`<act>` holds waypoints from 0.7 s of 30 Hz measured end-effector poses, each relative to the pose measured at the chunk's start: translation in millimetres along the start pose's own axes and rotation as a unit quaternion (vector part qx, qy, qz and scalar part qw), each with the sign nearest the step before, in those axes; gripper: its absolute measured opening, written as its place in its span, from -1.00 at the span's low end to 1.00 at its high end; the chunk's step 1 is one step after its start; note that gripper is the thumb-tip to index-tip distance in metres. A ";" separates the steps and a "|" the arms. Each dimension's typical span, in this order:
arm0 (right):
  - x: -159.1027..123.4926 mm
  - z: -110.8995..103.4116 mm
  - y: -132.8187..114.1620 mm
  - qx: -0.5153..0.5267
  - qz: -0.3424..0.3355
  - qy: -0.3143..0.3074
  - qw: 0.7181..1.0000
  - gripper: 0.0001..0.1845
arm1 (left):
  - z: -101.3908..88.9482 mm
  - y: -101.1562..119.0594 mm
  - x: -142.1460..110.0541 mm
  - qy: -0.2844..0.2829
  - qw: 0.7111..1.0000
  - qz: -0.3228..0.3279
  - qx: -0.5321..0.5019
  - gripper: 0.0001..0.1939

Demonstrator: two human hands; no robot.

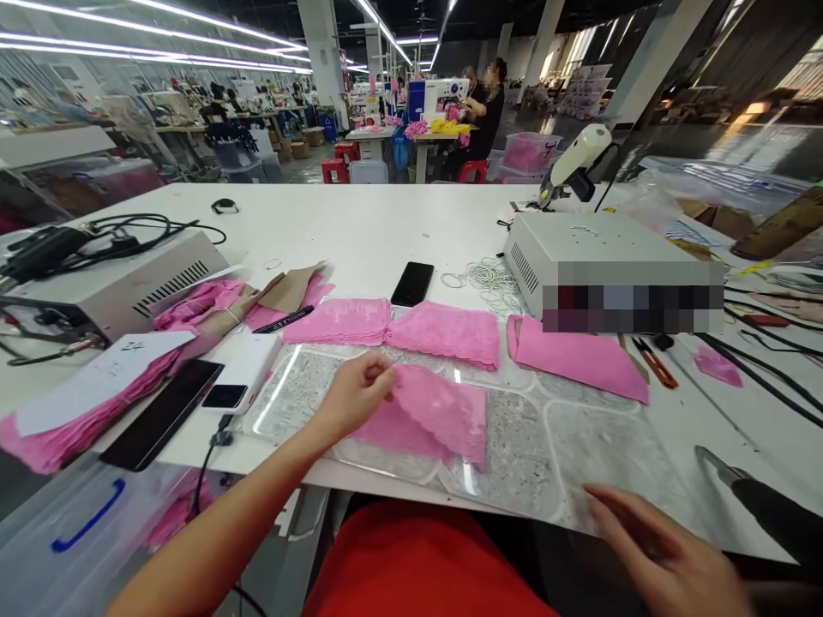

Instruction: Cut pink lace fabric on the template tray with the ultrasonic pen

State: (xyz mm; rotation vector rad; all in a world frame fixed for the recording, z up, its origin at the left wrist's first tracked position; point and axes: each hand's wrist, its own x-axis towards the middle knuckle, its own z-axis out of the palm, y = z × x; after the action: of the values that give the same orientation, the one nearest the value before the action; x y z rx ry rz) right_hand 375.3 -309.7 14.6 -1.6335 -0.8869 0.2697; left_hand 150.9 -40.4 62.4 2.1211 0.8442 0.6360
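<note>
My left hand (357,390) pinches the upper left corner of a pink lace fabric piece (443,416), which lies partly folded over on a clear patterned mat (520,446). At the near right edge of the table, my right hand (669,548) has its fingers stretched out and nothing in them. Just beyond the lace piece sit two stacks of pink lace pieces, a left stack (340,321) and a right stack (447,334). Farther right lies a smooth pink fabric piece (579,356). A dark-handled tool with a metal tip (765,497) rests to the right of my right hand.
Grey metal boxes stand at left (154,274) and right (533,248). A black phone (412,284), a white power bank (248,368), tangled thread (489,283) and orange-handled scissors (656,364) lie about. Cables run along both sides. Two people sit at a sewing machine (441,90) beyond.
</note>
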 end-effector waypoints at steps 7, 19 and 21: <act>32.6 82.4 -21.2 -0.201 -0.161 -0.273 0.927 -0.83 | -14.9 -41.6 -38.9 0.084 0.996 -0.038 0.009 -0.76; 37.0 110.6 -23.2 -0.225 -0.293 -0.295 0.881 -0.75 | -9.3 -64.1 -72.9 0.155 0.976 -0.008 0.154 -0.91; 36.5 112.8 -23.0 -0.227 -0.308 -0.300 0.874 -0.74 | -7.6 -66.4 -78.4 0.159 0.972 -0.002 0.173 -0.92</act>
State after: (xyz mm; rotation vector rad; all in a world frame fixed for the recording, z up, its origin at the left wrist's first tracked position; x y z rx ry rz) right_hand 322.0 -201.3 15.1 -1.5970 -2.0202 0.1176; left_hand 70.3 -61.4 1.7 2.3601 1.2087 0.8963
